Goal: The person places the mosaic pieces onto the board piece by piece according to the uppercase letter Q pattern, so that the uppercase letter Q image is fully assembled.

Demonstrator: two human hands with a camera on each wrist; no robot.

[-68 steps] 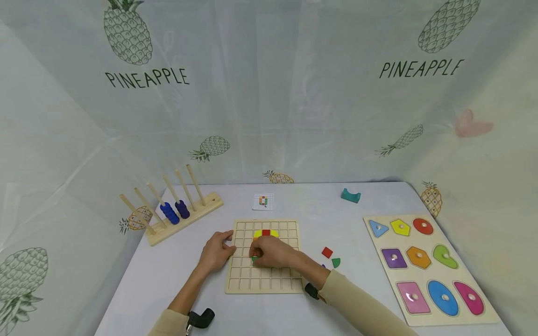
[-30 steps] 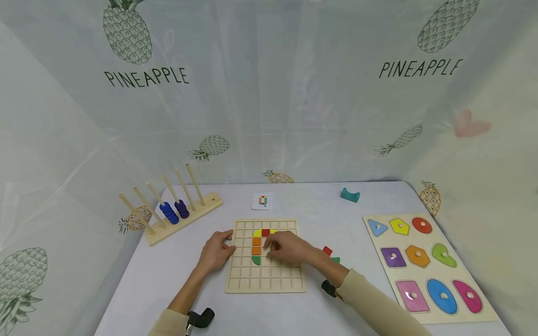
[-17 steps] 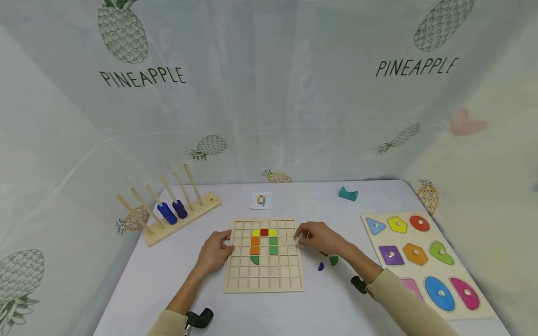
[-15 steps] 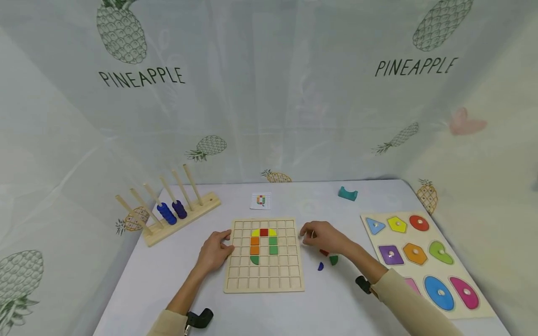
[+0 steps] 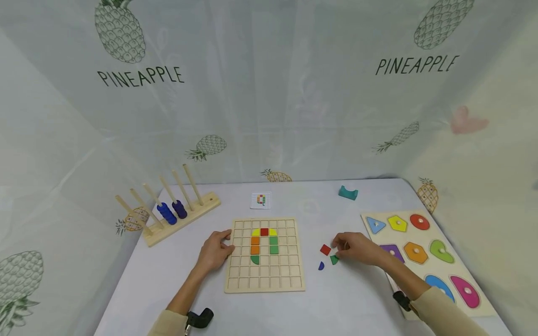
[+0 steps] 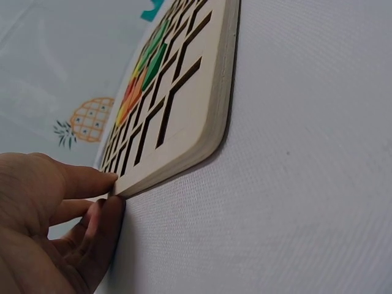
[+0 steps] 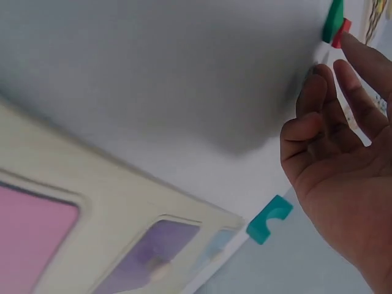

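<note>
A wooden grid board (image 5: pixel 265 283) lies on the table; on it, a red square between two yellow rounded pieces tops a column of two orange squares (image 5: pixel 255 241) over a green quarter-round, and a column of two green squares (image 5: pixel 274 241). Thumb and forefinger of my left hand (image 5: pixel 215 252) touch the board's left edge, in the left wrist view too. Right of the board lie a loose red square (image 5: pixel 325 250), a green quarter-round (image 5: pixel 334 260) and a small blue piece (image 5: pixel 321 266). My right hand (image 5: pixel 357 248) is beside the green quarter-round, fingers apart, holding nothing visible.
Behind the board lies a small pattern card (image 5: pixel 261 200). A pegged wooden stand (image 5: pixel 185 219) with blue rings is at the left. A knobbed shape puzzle (image 5: pixel 420 266) stretches under my right forearm. A teal arch-shaped piece (image 5: pixel 348 193) lies at the back right.
My right hand has left two green squares in the board's right column and moved right to the loose pieces. Earlier it let go of the green quarter-round. The left hand stays put.
</note>
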